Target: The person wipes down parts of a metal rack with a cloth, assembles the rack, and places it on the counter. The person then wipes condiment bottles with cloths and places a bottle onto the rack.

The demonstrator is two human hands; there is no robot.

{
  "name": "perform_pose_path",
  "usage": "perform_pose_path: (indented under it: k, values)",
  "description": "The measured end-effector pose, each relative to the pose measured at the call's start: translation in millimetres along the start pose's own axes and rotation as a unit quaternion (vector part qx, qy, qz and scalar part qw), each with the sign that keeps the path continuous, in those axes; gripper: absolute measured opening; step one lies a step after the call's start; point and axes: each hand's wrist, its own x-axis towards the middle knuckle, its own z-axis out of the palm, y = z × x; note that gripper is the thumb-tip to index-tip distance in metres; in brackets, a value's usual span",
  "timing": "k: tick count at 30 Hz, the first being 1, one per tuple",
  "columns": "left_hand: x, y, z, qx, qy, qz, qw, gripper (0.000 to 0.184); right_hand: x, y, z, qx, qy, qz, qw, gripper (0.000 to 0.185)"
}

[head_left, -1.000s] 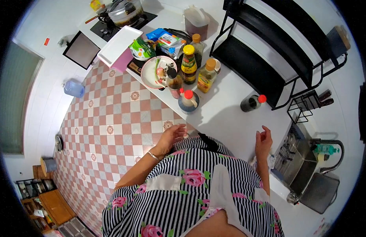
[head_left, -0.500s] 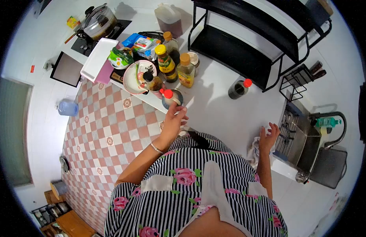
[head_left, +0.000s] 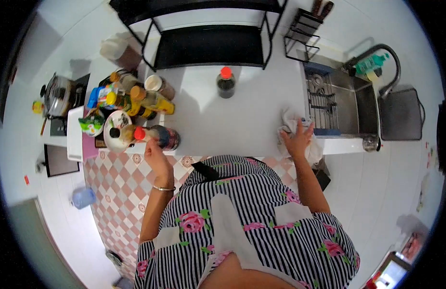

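At the counter's front edge on the left, my left hand [head_left: 157, 158] has its fingers curled at the neck of a dark sauce bottle [head_left: 168, 138] with a red cap. Beside that cap is a dark-capped bottle [head_left: 127, 134]. My right hand [head_left: 298, 142] lies over a crumpled white cloth [head_left: 289, 120] near the sink, its fingers spread. A second red-capped sauce bottle [head_left: 226, 86] stands farther back, mid-counter, apart from both hands.
Yellow-labelled bottles [head_left: 158, 102], a jar [head_left: 159, 85] and a plate [head_left: 118, 118] crowd the left. A black rack [head_left: 208, 45] stands behind. The sink [head_left: 360, 108] is right; a pot [head_left: 59, 96] sits far left.
My view has turned to the right. My right hand has come down onto the white cloth, while my left hand stays by the red-capped bottle, its fingers now at the neck.
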Motion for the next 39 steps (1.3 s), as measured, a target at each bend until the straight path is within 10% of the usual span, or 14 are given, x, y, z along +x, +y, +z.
perform_pose_path:
  k: [8,15,19,22,27,31,39]
  values:
    - [-26.0,25.7,23.5,-0.023,-0.113,0.019,0.993,0.034,26.3,51.0,13.2,0.204,0.021,-0.023,0.978,0.039]
    - [-38.3,46.6,63.1,0.003,-0.294,0.014,0.956,0.036,48.4,48.7,-21.3,0.642,-0.037,0.247,0.725,0.043]
    - [-43.8,47.2,87.7,0.036,-0.362,0.017,0.931,0.035,59.0,53.8,-33.8,0.61,-0.04,0.309,0.729,0.047]
    - [-43.5,37.3,101.1,0.033,-0.378,0.001,0.925,0.034,70.8,55.6,-30.0,0.744,-0.054,0.24,0.622,0.047]
    - [-47.6,25.9,118.5,0.062,-0.374,-0.006,0.925,0.034,99.3,62.9,-29.7,0.41,-0.143,0.206,0.877,0.05]
    - [-39.2,23.1,116.9,0.091,-0.389,0.028,0.916,0.034,85.8,21.6,-56.1,0.703,-0.064,0.191,0.682,0.049]
    - [-37.6,-11.4,110.2,0.07,-0.42,0.037,0.904,0.031,56.1,-31.6,-65.6,0.749,-0.073,0.139,0.643,0.033]
